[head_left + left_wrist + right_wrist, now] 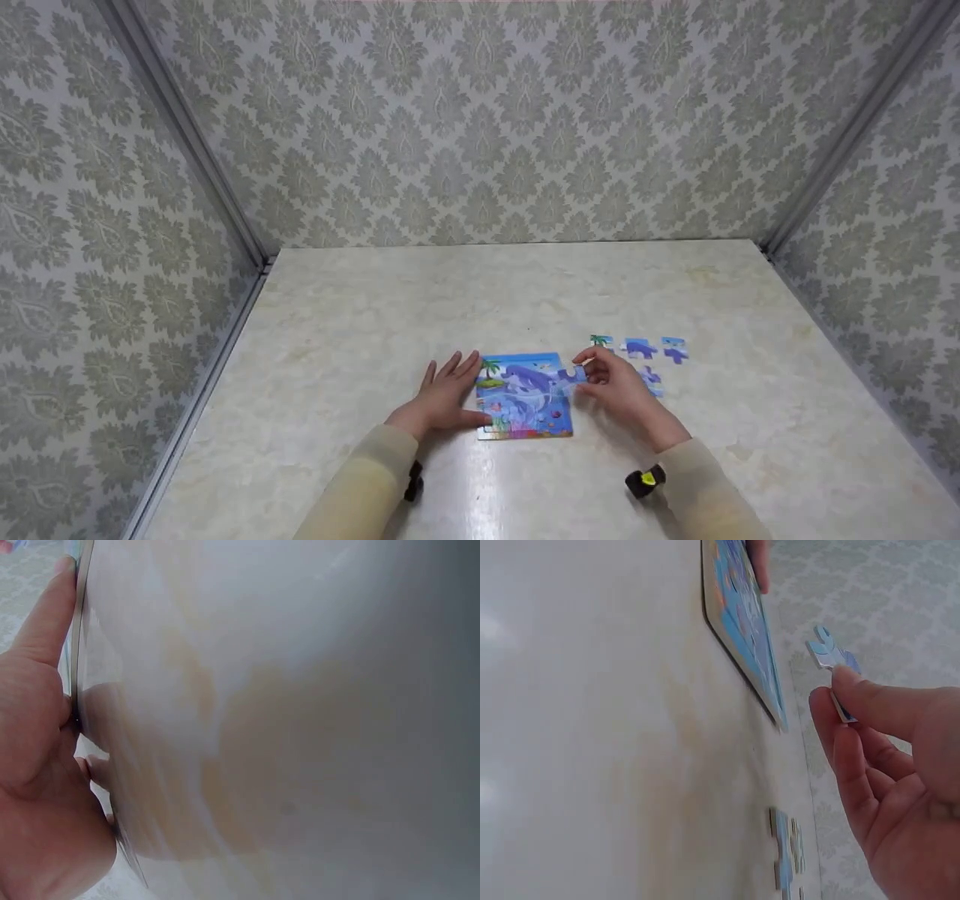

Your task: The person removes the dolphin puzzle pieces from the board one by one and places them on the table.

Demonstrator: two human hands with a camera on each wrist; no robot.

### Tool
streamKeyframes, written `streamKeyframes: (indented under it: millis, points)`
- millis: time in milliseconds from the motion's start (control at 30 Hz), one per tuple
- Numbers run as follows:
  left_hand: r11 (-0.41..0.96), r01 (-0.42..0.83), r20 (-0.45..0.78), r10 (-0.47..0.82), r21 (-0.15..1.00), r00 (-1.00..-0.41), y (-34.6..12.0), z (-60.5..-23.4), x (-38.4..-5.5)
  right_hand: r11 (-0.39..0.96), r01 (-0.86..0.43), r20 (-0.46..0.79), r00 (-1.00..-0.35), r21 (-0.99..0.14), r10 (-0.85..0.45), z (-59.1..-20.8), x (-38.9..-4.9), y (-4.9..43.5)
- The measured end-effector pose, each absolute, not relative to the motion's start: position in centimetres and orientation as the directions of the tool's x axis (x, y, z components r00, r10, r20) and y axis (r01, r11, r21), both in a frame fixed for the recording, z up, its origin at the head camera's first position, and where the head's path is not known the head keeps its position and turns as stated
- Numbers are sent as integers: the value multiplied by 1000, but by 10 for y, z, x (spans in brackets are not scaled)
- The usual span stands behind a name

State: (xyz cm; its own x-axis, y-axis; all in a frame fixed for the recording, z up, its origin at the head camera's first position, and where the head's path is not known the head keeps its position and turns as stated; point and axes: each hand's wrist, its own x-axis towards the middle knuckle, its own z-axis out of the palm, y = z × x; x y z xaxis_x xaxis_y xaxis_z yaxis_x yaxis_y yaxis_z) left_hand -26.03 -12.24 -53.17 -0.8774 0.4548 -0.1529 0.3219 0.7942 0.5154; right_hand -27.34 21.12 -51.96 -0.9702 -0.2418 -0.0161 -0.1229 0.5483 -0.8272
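Observation:
A puzzle board (525, 433) with a dolphin, palm tree and sea picture lies flat on the table. My left hand (446, 397) rests at its left side, fingers spread, the thumb on its lower left corner. In the left wrist view the thumb (46, 619) lies against the board's edge. My right hand (619, 386) pinches a blue and purple jigsaw piece (829, 652) between thumb and fingertips. That piece is held above the table, by the board's upper right side.
Several loose jigsaw pieces (640, 348) lie on the table (360, 315) beyond and to the right of the right hand, one with a palm tree (600, 341). Patterned walls (480, 135) enclose the table at the back and both sides.

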Motion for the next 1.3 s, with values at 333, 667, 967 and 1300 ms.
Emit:
streamKeyframes:
  millis: [333,667,967,1300]
  points:
    - [797,321,-150,450,511,-880,-123,-531,-259,564,-24,-27,-996,-826,-83,-519,-272,283]
    - [797,310,-157,445,518,-882,-123,-532,-258,546,82,-67,-997,-834,48,-526,-268,342]
    - [787,322,-147,456,526,-878,-123,-532,-259,583,202,-132,-978,-787,160,-534,-269,366]
    - [792,307,-152,444,528,-883,-122,-530,-259,660,189,-115,-981,-727,154,-542,-271,370]
